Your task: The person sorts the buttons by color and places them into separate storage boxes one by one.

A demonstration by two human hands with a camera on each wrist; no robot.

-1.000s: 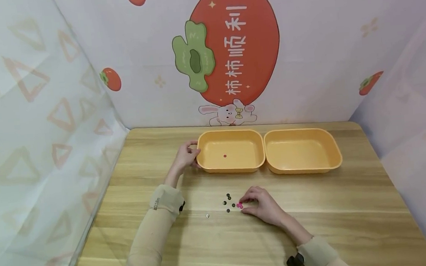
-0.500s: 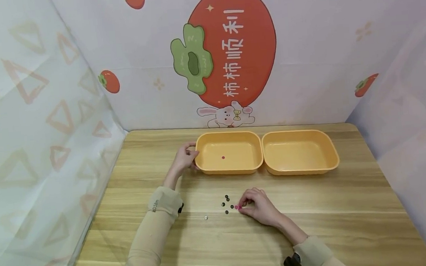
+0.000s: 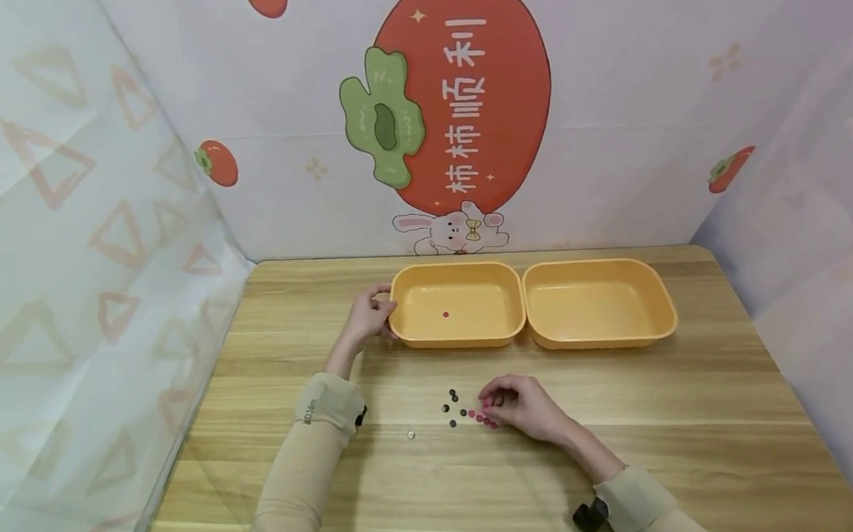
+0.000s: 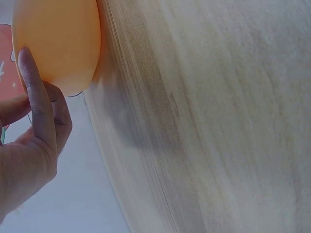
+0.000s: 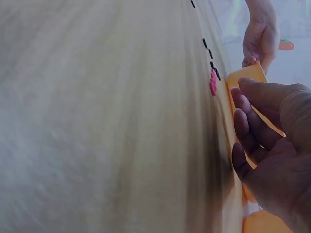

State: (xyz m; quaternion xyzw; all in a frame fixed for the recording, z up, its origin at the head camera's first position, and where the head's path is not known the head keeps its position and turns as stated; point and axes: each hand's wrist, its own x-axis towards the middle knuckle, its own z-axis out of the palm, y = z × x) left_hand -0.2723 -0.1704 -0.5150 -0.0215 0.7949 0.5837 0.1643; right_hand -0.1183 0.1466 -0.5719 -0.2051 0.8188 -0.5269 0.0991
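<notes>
My left hand (image 3: 370, 315) grips the left end of an orange bin (image 3: 410, 338), thumb at the rim. In the left wrist view, that hand's fingers (image 4: 41, 104) lie against the bin's outer wall. A single pink button (image 3: 445, 315) lies inside. Just above the table, my right hand (image 3: 525, 407) pinches a pink button (image 3: 486, 402) between thumb and forefinger; the fingers mostly cover it. Below those fingertips, several pink buttons (image 3: 479, 418) lie in a short slanting row. Several black buttons (image 3: 453, 423) are scattered to their left, with one whitish button (image 3: 411, 435) further left.
A second orange bin (image 3: 605, 343) stands against the right end of the first, with nothing visible inside it. Both are near the back edge of the wooden table (image 3: 445, 498), before a printed backdrop (image 3: 292, 84).
The right hand has risen slightly off the pink buttons, with one at its fingertips. More of the pink row now shows beneath. The left hand stays on the bin.
</notes>
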